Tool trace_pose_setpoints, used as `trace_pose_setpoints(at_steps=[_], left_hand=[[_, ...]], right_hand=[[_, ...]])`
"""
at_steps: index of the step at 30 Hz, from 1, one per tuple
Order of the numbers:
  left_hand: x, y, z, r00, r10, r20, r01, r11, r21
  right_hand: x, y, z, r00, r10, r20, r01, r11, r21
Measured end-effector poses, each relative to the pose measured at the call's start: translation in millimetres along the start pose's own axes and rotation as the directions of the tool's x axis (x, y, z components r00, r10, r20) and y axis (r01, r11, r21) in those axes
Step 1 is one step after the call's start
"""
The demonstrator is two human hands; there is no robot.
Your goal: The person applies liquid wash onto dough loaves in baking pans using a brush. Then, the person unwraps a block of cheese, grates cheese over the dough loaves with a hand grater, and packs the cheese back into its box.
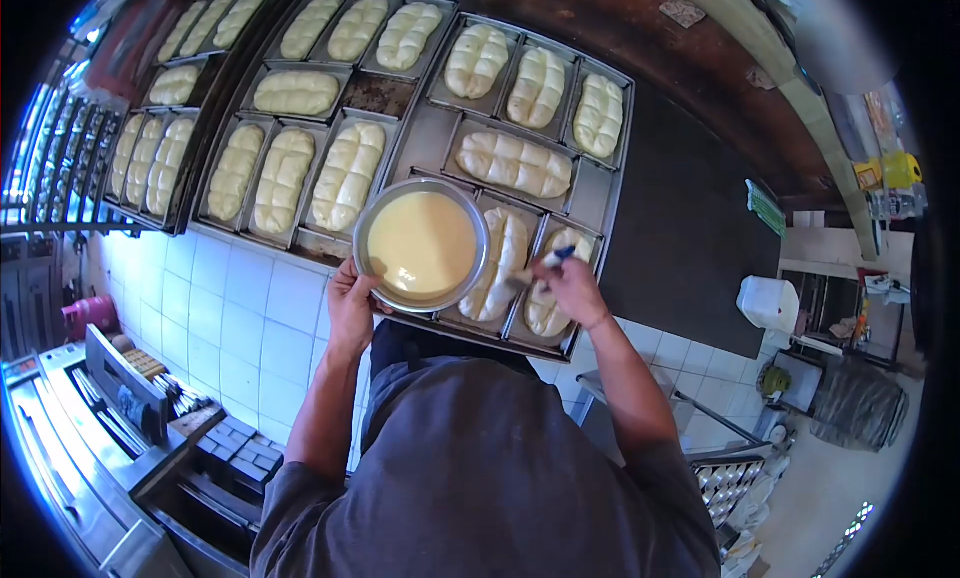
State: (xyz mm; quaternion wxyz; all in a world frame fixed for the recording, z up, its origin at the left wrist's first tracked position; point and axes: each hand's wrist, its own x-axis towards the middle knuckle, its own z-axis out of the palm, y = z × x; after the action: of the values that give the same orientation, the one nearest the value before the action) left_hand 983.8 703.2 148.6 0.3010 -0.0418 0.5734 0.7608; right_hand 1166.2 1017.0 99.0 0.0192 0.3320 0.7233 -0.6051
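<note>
Left hand (352, 293), curled round the bowl (361, 240), holds it over the near edge of the trays (595, 195); right hand (577, 290), closed on the brush (519, 278), holds it between two loaves (500, 253).

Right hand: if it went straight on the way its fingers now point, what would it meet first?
Probably the dough loaf just left of the right hand, with the brush arriving first. Height is hard to judge; passing above, it might reach the bowl instead.
</note>
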Motion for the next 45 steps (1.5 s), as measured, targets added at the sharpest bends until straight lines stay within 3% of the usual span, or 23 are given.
trace_pose_setpoints(at_steps=[1, 2, 3, 5, 7, 9, 12, 15, 17, 19, 20, 23, 25, 28, 30, 31, 33, 37, 40, 41, 43, 44, 45], left_hand=[[-3.3, -1.2, -0.4, 1.0, 0.018, -0.025, -0.019, 1.0, -0.013], [-6.5, -2.8, -1.0, 0.998, 0.038, -0.052, -0.039, 0.999, -0.028], [-10.9, -4.6, -2.1, 0.997, 0.041, -0.066, -0.043, 0.999, -0.027], [-19.8, -6.6, -6.0, 0.991, 0.051, -0.123, -0.058, 0.997, -0.051], [-23.5, -7.4, -6.6, 0.987, 0.057, -0.15, -0.068, 0.995, -0.069], [-29.1, -5.8, -6.9, 0.981, 0.055, -0.187, -0.07, 0.995, -0.075], [-35.2, -5.6, -17.6, 0.97, 0.065, -0.236, -0.086, 0.993, -0.077], [-37.5, -5.9, -22.9, 0.964, 0.08, -0.255, -0.103, 0.991, -0.08], [-39.5, 1.9, -25.3, 0.955, 0.093, -0.283, -0.119, 0.99, -0.077], [-41.5, 6.3, -31.8, 0.949, 0.102, -0.3, -0.129, 0.989, -0.072], [-41.0, 7.1, -35.4, 0.949, 0.1, -0.3, -0.129, 0.989, -0.079], [-39.0, 10.4, -43.4, 0.953, 0.091, -0.29, -0.124, 0.988, -0.097], [-36.3, 15.2, -46.6, 0.954, 0.071, -0.291, -0.104, 0.99, -0.097], [-30.2, 18.2, -63.3, 0.96, 0.071, -0.271, -0.101, 0.99, -0.095], [-24.9, 15.4, -77.0, 0.973, 0.085, -0.213, -0.106, 0.99, -0.09], [-23.3, 16.1, -81.8, 0.973, 0.083, -0.214, -0.104, 0.99, -0.09], [-17.4, 19.4, -87.3, 0.983, 0.067, -0.172, -0.079, 0.995, -0.062], [-8.0, 29.3, -92.2, 0.993, 0.047, -0.104, -0.052, 0.998, -0.044], [0.4, 32.1, -95.5, 0.998, 0.034, -0.054, -0.036, 0.998, -0.043], [4.0, 33.0, -97.8, 0.999, 0.031, -0.039, -0.033, 0.998, -0.045], [10.1, 36.9, -105.0, 0.999, 0.027, -0.023, -0.028, 0.998, -0.049], [13.1, 39.6, -107.3, 1.0, 0.018, -0.014, -0.018, 0.999, -0.045], [16.5, 42.0, -108.5, 1.0, 0.007, -0.002, -0.007, 0.999, -0.04]], right_hand=[[8.2, -9.9, 4.7, 0.998, -0.052, -0.044, 0.046, 0.991, -0.123], [14.0, -21.3, 2.2, 0.998, -0.054, -0.031, 0.049, 0.991, -0.123], [18.9, -34.7, -5.3, 0.962, -0.265, -0.071, 0.238, 0.935, -0.264], [18.2, -74.2, -6.9, 0.757, -0.65, -0.068, 0.526, 0.667, -0.527], [1.7, -58.2, 11.6, 0.671, -0.727, 0.143, 0.594, 0.412, -0.691], [-40.9, -49.5, 40.2, 0.668, -0.66, 0.343, 0.67, 0.334, -0.663], [-70.1, -54.0, 64.9, 0.647, -0.668, 0.367, 0.74, 0.433, -0.515], [-34.6, -63.7, 64.5, 0.948, -0.271, 0.165, 0.317, 0.822, -0.473], [26.8, -46.6, 54.6, 0.965, -0.227, -0.133, 0.207, 0.967, -0.147], [50.9, -72.8, 33.4, 0.794, -0.555, -0.247, 0.43, 0.801, -0.417], [49.2, -72.2, 38.0, 0.793, -0.557, -0.247, 0.432, 0.8, -0.417], [23.3, -59.8, 59.7, 0.579, -0.788, 0.21, 0.673, 0.316, -0.668], [-18.9, -59.7, 81.3, 0.6, -0.648, 0.47, 0.743, 0.231, -0.628], [-58.9, -89.8, 98.1, 0.621, -0.598, 0.508, 0.769, 0.339, -0.542], [-66.5, -114.6, 99.3, 0.757, -0.63, 0.175, 0.644, 0.675, -0.359], [-66.1, -132.1, 99.4, 0.758, -0.629, 0.176, 0.644, 0.676, -0.359], [-49.8, -168.4, 102.8, 0.862, -0.491, -0.127, 0.485, 0.871, -0.078], [-15.0, -200.6, 143.0, 0.88, -0.437, -0.184, 0.443, 0.897, -0.014], [6.7, -188.4, 169.0, 0.873, -0.468, -0.135, 0.385, 0.834, -0.396], [9.0, -187.3, 170.6, 0.872, -0.469, -0.141, 0.384, 0.833, -0.399], [10.2, -182.3, 161.6, 0.927, -0.27, -0.26, 0.287, 0.958, 0.028], [8.9, -177.3, 154.8, 0.946, -0.15, -0.287, 0.225, 0.942, 0.249], [7.0, -170.2, 145.8, 0.943, -0.145, -0.3, 0.223, 0.943, 0.247]])
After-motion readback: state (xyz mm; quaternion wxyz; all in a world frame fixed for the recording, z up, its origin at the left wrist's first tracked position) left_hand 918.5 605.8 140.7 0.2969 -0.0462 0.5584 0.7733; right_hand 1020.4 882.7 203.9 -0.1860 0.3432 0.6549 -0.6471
